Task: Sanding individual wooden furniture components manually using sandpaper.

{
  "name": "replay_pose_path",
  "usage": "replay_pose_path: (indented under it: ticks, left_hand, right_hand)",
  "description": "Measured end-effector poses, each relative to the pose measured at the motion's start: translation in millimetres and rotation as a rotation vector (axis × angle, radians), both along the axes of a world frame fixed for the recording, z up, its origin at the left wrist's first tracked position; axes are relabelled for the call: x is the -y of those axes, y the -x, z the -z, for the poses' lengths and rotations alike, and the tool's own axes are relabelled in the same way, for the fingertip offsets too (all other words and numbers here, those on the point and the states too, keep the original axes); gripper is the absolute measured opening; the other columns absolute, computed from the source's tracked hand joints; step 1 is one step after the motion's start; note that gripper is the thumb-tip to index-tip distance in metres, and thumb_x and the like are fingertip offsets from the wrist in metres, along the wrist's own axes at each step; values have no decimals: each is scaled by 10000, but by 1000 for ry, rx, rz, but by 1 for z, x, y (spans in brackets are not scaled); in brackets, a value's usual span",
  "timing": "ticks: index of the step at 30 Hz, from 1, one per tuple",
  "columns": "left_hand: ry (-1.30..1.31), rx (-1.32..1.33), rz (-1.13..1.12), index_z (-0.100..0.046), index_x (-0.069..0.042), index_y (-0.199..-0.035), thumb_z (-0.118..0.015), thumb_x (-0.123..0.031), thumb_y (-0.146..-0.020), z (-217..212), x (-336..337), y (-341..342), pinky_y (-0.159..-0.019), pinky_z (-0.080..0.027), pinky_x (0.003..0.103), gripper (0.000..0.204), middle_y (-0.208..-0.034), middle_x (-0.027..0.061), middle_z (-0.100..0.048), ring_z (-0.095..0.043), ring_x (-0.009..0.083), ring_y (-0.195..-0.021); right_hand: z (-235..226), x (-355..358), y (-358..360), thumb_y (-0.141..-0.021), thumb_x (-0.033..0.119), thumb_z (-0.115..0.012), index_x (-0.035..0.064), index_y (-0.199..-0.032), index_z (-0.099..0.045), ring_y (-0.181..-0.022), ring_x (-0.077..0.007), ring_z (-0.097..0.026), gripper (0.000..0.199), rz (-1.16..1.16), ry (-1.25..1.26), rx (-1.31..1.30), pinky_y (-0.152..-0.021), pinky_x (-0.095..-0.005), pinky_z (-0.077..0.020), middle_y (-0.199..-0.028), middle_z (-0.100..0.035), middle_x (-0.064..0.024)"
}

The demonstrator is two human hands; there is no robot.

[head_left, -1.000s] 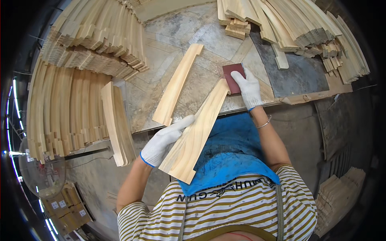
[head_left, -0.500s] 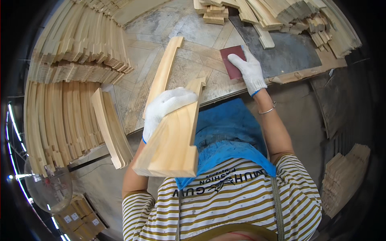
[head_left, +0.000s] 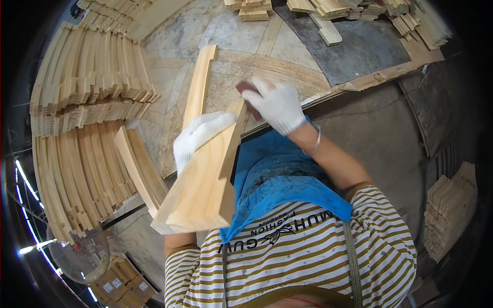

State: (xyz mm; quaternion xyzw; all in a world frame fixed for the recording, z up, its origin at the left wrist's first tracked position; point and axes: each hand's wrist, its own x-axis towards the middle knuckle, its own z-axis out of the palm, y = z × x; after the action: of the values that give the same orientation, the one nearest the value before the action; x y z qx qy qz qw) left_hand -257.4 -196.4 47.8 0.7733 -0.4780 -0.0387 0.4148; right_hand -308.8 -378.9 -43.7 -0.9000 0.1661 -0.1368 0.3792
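My left hand, in a white knit glove, wraps over a pale wooden board with notched ends. The board's near end juts up toward me, and its far end reaches the table's front edge. My right hand, gloved too, grips a dark red sheet of sandpaper at the board's far right edge. Whether the sandpaper touches the wood I cannot tell; the fingers are slightly smeared. Beyond my left hand, a second wooden piece lies on the tabletop.
Tall stacks of wooden pieces stand on the left. More wood pieces lie at the far right beside a dark sheet on the table. Another wood pile stands low at the right. Cardboard boxes sit at the lower left.
My right hand has brought the sandpaper left and nearer, from over the table to the board's far end. The board in my left hand has shifted slightly left in the picture.
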Motion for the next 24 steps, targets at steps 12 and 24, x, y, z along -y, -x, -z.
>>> replay_pose_path:
  ticks: [12,24]
  left_hand:
    - [58,-331,-394,-696,4,-914,-794,-106,-718,-2,20,-41,-749,-515,280,245,-872,66,-695,-637,124,-796]
    - [125,-442,-365,-647,28,-1058,-728,-112,-783,13,0,-72,-833,-502,301,319,-962,89,-683,-637,163,-877]
  right_hand:
    - [8,-3,-6,-811,362,-642,118,-936,-627,-760,-358,-647,274,269,-275,318,-671,-434,-511,-828,-667,-159]
    - [2,45,-73,-837,300,-661,16,-1168,-598,-877,-186,-652,441,138,-684,443,-786,-307,-516,-994,-688,-139]
